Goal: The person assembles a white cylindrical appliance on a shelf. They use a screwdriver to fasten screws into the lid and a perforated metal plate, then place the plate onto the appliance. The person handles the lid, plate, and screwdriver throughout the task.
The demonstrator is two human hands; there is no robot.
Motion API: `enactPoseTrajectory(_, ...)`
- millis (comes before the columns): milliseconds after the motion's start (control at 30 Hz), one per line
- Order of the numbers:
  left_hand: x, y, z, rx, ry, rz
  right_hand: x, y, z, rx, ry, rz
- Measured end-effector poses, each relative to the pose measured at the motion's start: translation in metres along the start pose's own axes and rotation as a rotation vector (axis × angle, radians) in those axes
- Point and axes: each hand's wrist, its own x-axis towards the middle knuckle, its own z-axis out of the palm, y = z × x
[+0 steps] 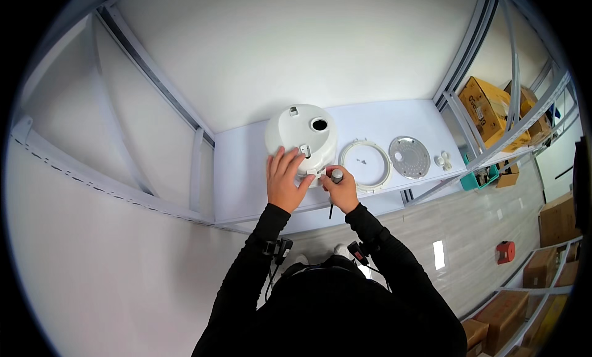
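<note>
We look down on a pale, smooth tabletop (240, 175) set against a plain white wall (296, 48) and framed by light grey metal posts (163, 82). To the right, past the frame, yellow-brown cardboard boxes (490, 113) sit on a shelf, with a teal crate (470, 182) below them. Farther down, we see a glossy grey floor (407, 246), a small red stool (505, 252) and a rack of brown cartons (502, 312).

On the left half of the tabletop, near its front edge, stands a glossy white rounded housing (293, 135), apparently plastic, with a dark round opening and small slotted recesses in its top. The person's left hand (285, 182) rests on its near left side, fingers apart. The right hand (343, 192) is closed around a grey-handled screwdriver (337, 177), its dark shaft pointing down toward the wearer; the fingertips are at a small white tab (316, 172) on the housing's near edge.

Just right of the housing lies a thin off-white ring (389, 166), with tiny dark pieces (362, 162) inside it. Next come a flat grey disc (413, 159), speckled with perforations, and a few small white rounded parts (443, 160).
</note>
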Motion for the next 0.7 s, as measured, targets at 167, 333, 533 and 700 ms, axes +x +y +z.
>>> enactPoseTrajectory(167,0.004,-0.005,-0.001,0.023,0.030,0.023,0.007,-0.001,0.007,0.059,0.009,-0.006)
enactPoseTrajectory(333,0.002,-0.004,0.006,-0.016,0.070,0.019,0.008,0.006,0.004,-0.042,0.060,-0.058)
enactPoseTrajectory(533,-0.001,-0.004,0.013,-0.015,0.125,0.028,0.013,0.006,0.000,-0.071,0.065,-0.038)
enactPoseTrajectory(700,-0.002,-0.006,0.014,0.032,0.126,0.049,0.010,-0.007,-0.004,-0.336,0.118,-0.398)
